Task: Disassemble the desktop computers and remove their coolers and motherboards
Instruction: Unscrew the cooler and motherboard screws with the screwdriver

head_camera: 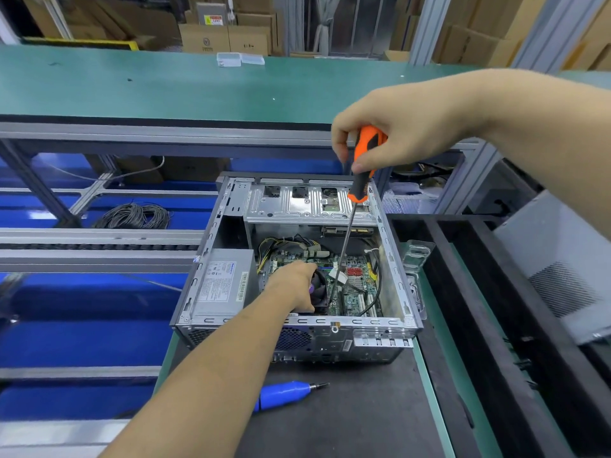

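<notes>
Slippage is the risk: the right hand grips a long screwdriver by its handle top, so the tip could skid across the motherboard. Left hand fingers curl over the cooler inside the case, standing at the tabletop's far edge.

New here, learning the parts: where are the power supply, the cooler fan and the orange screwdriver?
power supply [221,285], head view, labelled top face.
cooler fan [320,294], head view, dark housing.
orange screwdriver [363,170], head view, handle.
</notes>
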Available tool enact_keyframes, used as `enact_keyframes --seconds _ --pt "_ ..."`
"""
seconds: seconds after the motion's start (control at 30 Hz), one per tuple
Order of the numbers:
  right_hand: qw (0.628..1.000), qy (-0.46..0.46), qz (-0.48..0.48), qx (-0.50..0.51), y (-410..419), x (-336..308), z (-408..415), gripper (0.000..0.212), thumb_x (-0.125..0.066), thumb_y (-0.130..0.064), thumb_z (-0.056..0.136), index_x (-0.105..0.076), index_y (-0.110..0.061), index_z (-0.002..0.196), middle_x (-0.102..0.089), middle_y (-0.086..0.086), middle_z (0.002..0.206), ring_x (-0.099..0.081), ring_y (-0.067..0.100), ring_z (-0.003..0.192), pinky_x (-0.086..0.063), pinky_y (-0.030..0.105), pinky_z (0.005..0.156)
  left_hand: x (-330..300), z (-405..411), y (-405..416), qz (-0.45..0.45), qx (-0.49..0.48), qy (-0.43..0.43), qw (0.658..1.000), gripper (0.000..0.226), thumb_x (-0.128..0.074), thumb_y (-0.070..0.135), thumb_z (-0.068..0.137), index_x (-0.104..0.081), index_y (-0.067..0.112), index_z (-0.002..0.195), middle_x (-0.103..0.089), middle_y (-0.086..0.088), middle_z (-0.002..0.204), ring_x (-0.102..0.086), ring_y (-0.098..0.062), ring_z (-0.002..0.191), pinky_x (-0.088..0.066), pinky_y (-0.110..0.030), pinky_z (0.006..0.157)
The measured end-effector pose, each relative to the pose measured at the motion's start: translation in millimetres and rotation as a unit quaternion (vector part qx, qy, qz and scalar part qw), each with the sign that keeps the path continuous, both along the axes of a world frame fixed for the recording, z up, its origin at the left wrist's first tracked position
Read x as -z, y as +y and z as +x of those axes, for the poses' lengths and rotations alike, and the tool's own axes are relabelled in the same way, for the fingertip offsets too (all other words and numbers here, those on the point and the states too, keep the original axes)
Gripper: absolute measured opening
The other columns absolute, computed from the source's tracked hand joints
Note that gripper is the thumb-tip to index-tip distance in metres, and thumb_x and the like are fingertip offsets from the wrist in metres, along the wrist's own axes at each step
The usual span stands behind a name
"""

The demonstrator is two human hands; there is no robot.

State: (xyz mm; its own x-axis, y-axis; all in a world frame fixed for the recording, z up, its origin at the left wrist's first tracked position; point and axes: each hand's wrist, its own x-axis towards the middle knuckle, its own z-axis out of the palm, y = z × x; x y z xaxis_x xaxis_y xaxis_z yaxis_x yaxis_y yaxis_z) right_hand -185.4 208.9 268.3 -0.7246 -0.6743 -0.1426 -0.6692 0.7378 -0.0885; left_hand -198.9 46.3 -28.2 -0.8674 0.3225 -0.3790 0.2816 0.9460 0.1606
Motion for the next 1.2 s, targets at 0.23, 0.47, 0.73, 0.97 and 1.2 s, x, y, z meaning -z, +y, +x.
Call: enact_keyframes --seconds 0.23,0.47,0.73,0.97,1.2 --pt "0.977 -0.013 0.051 0.205 -9.3 -0.3 4.8 0.08 -0.036 -0.086 0.067 -0.058 -0.017 0.102 -0.072 0.008 0.074 -0.068 0.019 0.047 -0.05 0.03 0.051 -1.3 2.6 -0.9 -0.02 0.001 0.007 1.0 0.087 -0.083 0.042 0.074 -0.037 0.024 0.145 -0.047 -0.001 0.141 -0.049 -0.027 0.127 -0.052 -0.044 0.086" --pt "0.99 0.099 0.081 0.053 -3.6 1.2 -2.3 0.025 -0.05 -0.038 0.099 -0.063 -0.02 0.089 -0.06 -0.011 0.07 -0.052 0.004 0.061 -0.032 0.024 0.056 -0.3 2.8 -1.4 -0.035 0.007 -0.002 0.999 0.094 -0.081 0.048 0.076 -0.028 0.026 0.151 -0.041 -0.002 0.146 -0.041 -0.026 0.135 -0.051 -0.047 0.094" --pt "0.99 -0.036 -0.028 0.131 0.1 3.2 2.5 0.037 -0.051 -0.059 0.091 -0.053 -0.032 0.115 -0.069 -0.011 0.076 -0.067 0.007 0.054 -0.045 0.03 0.061 3.8 0.4 -2.0 -0.034 0.009 -0.003 0.999 0.094 -0.081 0.049 0.076 -0.028 0.027 0.15 -0.041 -0.001 0.146 -0.04 -0.025 0.136 -0.05 -0.047 0.091" --pt "0.983 0.11 0.113 0.094 -4.5 1.7 -1.9 0.041 -0.044 -0.049 0.1 -0.066 -0.016 0.091 -0.064 -0.005 0.069 -0.055 0.01 0.062 -0.033 0.025 0.054 7.8 -0.9 -4.2 -0.03 0.01 -0.001 1.0 0.094 -0.081 0.05 0.075 -0.028 0.028 0.15 -0.04 0.0 0.146 -0.038 -0.023 0.137 -0.049 -0.046 0.091" --pt "0.999 0.02 0.019 0.039 6.9 -0.5 4.9 0.02 -0.06 -0.028 0.096 -0.056 -0.034 0.115 -0.06 -0.025 0.079 -0.057 -0.002 0.068 -0.04 0.024 0.064 7.0 -2.3 -3.5 -0.033 0.009 -0.007 0.999 0.097 -0.081 0.051 0.075 -0.027 0.028 0.151 -0.038 0.001 0.15 -0.036 -0.023 0.139 -0.049 -0.047 0.094"
